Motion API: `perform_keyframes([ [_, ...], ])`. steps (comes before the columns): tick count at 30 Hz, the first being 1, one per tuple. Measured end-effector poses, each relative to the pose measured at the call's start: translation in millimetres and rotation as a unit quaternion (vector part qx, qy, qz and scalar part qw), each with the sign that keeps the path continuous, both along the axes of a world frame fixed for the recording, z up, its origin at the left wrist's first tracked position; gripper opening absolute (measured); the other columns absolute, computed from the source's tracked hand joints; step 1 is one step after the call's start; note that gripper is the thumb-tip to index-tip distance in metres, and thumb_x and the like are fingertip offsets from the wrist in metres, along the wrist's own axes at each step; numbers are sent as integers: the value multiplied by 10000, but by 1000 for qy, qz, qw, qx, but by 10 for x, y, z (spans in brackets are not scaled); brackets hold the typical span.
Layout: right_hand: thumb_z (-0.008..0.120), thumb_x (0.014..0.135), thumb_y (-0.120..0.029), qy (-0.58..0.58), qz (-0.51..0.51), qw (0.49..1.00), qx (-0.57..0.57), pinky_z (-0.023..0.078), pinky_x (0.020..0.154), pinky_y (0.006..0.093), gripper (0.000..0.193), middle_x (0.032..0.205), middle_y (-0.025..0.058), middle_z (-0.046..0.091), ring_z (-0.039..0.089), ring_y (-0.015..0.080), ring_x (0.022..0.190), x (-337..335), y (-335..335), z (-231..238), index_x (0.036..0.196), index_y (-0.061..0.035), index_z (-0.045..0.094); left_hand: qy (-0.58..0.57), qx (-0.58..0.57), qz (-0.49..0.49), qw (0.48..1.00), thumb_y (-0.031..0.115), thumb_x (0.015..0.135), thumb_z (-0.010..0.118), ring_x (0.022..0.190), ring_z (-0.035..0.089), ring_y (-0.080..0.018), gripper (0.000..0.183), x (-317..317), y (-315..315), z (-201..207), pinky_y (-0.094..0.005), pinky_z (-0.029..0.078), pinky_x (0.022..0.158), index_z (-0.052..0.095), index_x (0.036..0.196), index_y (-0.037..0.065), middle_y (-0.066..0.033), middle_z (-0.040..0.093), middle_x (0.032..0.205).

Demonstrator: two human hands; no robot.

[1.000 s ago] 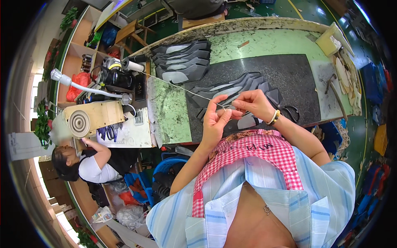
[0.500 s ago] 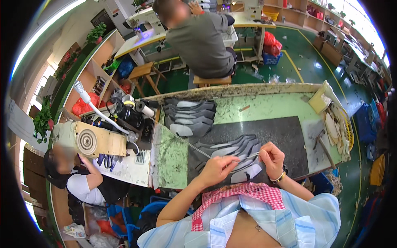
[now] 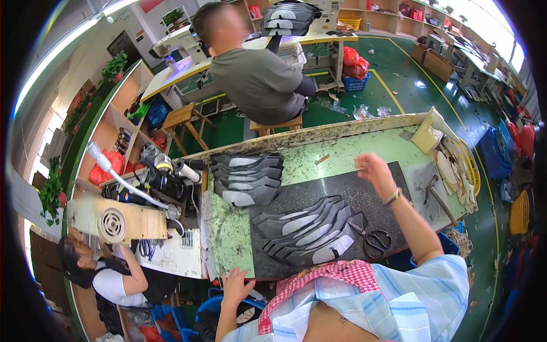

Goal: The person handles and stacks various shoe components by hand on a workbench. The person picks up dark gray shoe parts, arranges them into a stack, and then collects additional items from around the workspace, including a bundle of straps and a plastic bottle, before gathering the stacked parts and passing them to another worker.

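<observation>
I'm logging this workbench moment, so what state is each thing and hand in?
Left hand: open, fingers spread at the near table edge, empty.
Right hand: raised above the black mat, seemingly empty.
Scissors: lying flat on the mat, blades closed.
Near shoe pieces: fanned out, overlapping.
Far shoe pieces: stacked, overlapping.
Hammer: lying flat.

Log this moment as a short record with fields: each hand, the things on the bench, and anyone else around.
left hand: left hand open, fingers spread at the near edge of the green worktable
right hand: right hand raised over the black rubber mat, holding nothing that shows
near stack: fanned grey and black shoe-upper pieces on the mat
far stack: second pile of grey pieces
tool: black-handled scissors on the mat, right of the near stack
others: seated person in a grey shirt beyond the table
</observation>
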State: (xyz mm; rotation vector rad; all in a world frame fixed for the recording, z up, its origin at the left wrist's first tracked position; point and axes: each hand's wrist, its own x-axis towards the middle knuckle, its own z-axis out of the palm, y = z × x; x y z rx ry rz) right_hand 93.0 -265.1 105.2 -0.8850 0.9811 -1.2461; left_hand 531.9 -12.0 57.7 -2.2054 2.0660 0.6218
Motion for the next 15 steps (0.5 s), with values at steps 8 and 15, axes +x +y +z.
perform_keyframes([
  [8,647,731,-616,-292,-16,955,38,240,1019,619,940,1432,155,268,256,421,1314,-626,-2120,479,1375,-29,295,586,-104,51,802,100,855,636,1231,457,-233,527,-1089,-2018,577,-358,368,1015,404,1324,36,-153,487,1310],
  [15,697,608,-699,-339,-41,939,-43,200,1052,613,1268,1514,180,98,148,440,1364,-949,-3335,691,1442,24,71,740,-20,89,667,411,875,594,1233,421,-245,680,-1687,-4167,982,-369,389,974,287,1405,119,-119,369,1385],
])
